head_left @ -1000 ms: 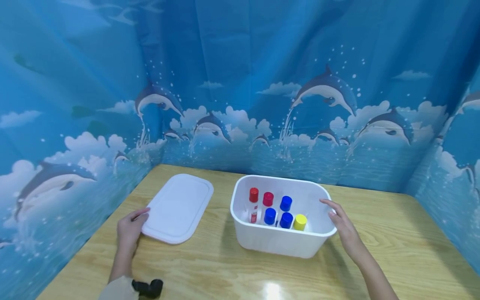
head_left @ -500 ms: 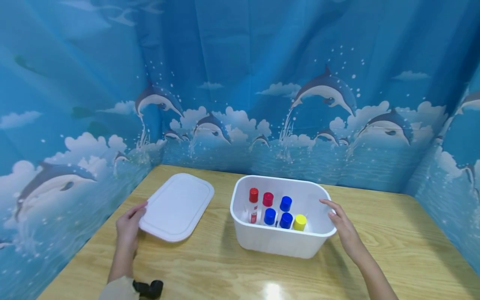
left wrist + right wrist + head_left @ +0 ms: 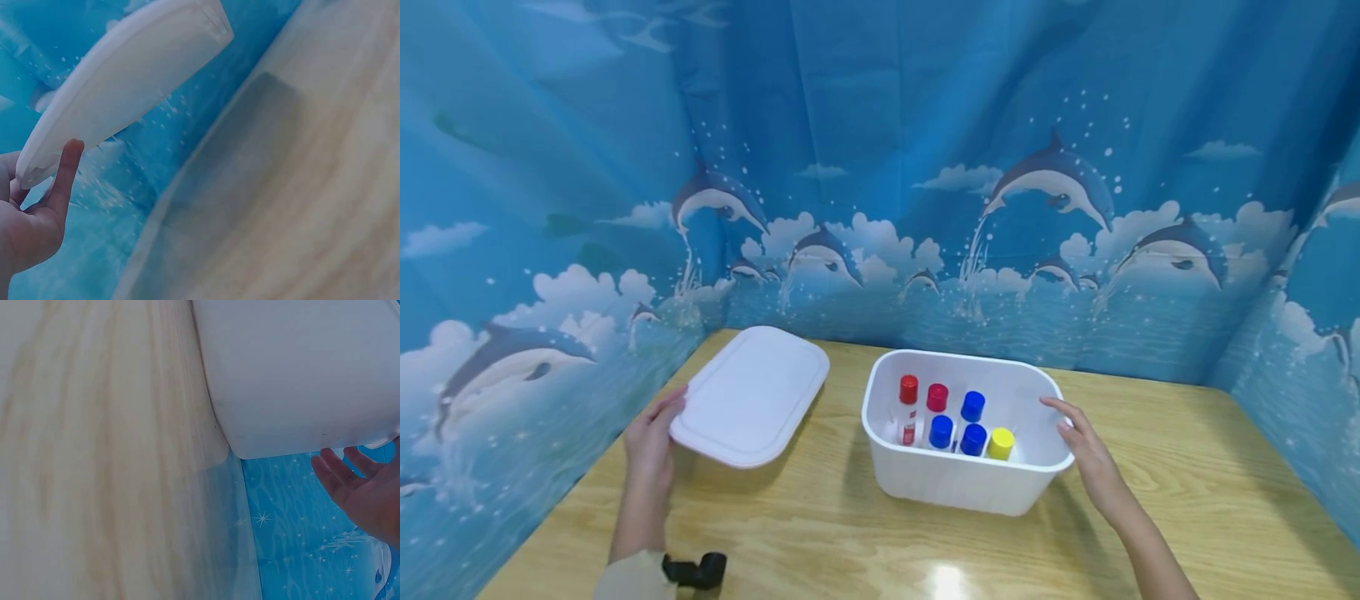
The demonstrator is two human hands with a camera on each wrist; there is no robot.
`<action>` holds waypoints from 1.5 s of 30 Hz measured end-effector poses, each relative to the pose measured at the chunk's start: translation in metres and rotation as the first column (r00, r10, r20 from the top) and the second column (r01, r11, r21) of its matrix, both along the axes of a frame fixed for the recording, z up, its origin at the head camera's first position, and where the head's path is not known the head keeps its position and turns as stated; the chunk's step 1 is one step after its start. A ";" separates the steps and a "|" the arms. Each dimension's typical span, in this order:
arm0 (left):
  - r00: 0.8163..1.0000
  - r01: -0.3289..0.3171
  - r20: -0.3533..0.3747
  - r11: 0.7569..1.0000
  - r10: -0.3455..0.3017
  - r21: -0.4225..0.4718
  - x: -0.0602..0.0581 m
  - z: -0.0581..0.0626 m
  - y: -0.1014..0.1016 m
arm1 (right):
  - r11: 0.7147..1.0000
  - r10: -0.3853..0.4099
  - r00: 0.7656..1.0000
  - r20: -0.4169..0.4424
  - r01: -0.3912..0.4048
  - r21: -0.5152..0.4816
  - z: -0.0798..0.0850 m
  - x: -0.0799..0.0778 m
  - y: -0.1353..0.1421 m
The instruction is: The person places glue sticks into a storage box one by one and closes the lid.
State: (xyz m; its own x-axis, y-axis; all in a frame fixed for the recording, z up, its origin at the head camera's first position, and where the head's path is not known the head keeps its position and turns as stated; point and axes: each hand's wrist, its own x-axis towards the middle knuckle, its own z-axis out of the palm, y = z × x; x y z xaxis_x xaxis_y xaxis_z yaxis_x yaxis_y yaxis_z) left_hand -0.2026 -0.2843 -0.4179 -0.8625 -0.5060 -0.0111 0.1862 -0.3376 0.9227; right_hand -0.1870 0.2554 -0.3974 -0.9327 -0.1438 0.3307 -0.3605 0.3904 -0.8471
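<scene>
My left hand (image 3: 651, 433) pinches the near left corner of a flat white lid (image 3: 752, 396) with rounded corners. The lid hangs tilted above the table; in the left wrist view its pale underside and rim (image 3: 134, 81) show, with a finger (image 3: 67, 172) against the underside. A white plastic box (image 3: 955, 483) stands right of centre. Inside it stand several small tubes, with red (image 3: 908, 389), blue (image 3: 973, 407) and yellow (image 3: 1001, 444) caps. My right hand (image 3: 1093, 467) rests at the box's right rim, its fingers extended and relaxed in the right wrist view (image 3: 369, 487).
The wooden table (image 3: 820, 542) ends at a blue dolphin-print curtain (image 3: 880, 208) behind and at both sides. A black wrist-worn device (image 3: 696, 572) sits by the left sleeve (image 3: 636, 577). Between lid and box runs a strip of table.
My left hand has lifted the lid off the table and tilted it, moving slightly up and left. The right hand and the box have stayed in place.
</scene>
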 end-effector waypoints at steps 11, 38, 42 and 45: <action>0.999 0.010 -0.044 0.963 0.002 0.268 0.018 0.062 0.023 | 1.000 -0.006 1.000 -0.012 0.006 -0.010 0.000 -0.001 -0.002; 0.972 0.234 -0.034 0.966 -0.232 0.111 0.013 0.107 0.052 | 1.000 0.014 1.000 0.001 -0.014 0.024 0.003 -0.002 0.003; 0.963 0.269 -0.027 0.958 -0.268 0.099 0.011 0.109 0.056 | 0.999 0.048 0.999 -0.003 -0.048 0.018 0.004 -0.002 0.005; 0.958 0.286 -0.015 0.954 -0.286 0.089 0.009 0.111 0.060 | 0.998 0.060 0.998 0.023 -0.061 0.035 0.006 -0.002 0.006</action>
